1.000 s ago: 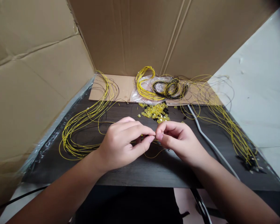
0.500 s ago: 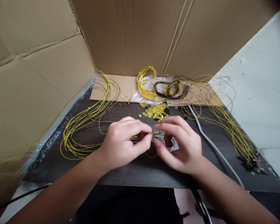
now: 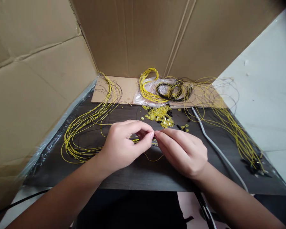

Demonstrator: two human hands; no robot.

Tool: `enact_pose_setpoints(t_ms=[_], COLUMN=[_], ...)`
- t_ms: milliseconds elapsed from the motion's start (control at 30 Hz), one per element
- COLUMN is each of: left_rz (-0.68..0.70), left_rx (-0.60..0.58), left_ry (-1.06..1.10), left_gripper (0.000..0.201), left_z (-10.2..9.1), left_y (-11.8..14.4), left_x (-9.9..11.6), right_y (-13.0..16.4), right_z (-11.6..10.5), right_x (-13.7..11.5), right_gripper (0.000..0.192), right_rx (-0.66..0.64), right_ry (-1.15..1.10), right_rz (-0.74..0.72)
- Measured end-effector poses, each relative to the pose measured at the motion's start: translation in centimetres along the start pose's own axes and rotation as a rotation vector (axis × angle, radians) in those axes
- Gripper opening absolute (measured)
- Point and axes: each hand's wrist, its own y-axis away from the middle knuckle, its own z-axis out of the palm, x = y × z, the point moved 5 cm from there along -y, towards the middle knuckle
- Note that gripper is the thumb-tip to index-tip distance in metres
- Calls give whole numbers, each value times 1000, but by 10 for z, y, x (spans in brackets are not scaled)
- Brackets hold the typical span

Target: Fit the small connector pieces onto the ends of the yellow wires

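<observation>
Over the middle of the dark tabletop, my left hand (image 3: 127, 144) is closed in a pinch of thumb and forefinger. Its fingertips meet those of my right hand (image 3: 182, 149), whose fingers are pressed together. What either pinch holds is too small and too covered to make out. A bundle of thin yellow and black wires (image 3: 72, 130) curves in from the left and passes behind and under both hands. One loose yellow wire (image 3: 153, 160) loops below the fingertips. Just beyond the hands lies a pile of small yellow clear pieces (image 3: 158, 113), with small black pieces (image 3: 180, 127) among and beside them.
Coiled yellow wires (image 3: 149, 90) and coiled black wires (image 3: 173, 90) rest on a plastic bag (image 3: 136, 99) at the back. More wires (image 3: 243, 136) with black ends lie at right. A grey cable (image 3: 213, 144) crosses the table. Cardboard walls (image 3: 143, 38) stand behind and left.
My right hand has closed from an open curl into a pinch and met the left fingertips. It now covers the grey-white piece seen under it before. Black and yellow pieces show beyond it.
</observation>
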Motion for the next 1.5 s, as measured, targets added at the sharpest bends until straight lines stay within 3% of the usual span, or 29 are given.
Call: enact_pose_setpoints(t_ms=[233,467,633,900,1067,1233,1500], left_rz=[14,182,364,411,383,241,83], left_rx=[-34,-11,-72,-85,-119,-233,-249], left_ry=[2,-184,-266,-396,-259,-37,169], left_gripper=[7,7,18,15,12,8,7], left_z=[2,-2,2,5,6,6,-1], left_y=[2,4,8,11,9,4,1], left_x=[-2,-6,-5,-6,-2,3,3], right_y=[-1,-2,-2,-2,-8,-12,-15], right_z=[6,11,14,14,9,4,3], right_x=[2,7,9,13,22,23,21], right_gripper=[18,8,8,9,11,14,6], right_rx=[-10,-103,-141,-193,-270,-288,-206], right_ry=[40,39,6,-72,-225,-383,-746], right_rz=[55,83,108,124,89,74,305])
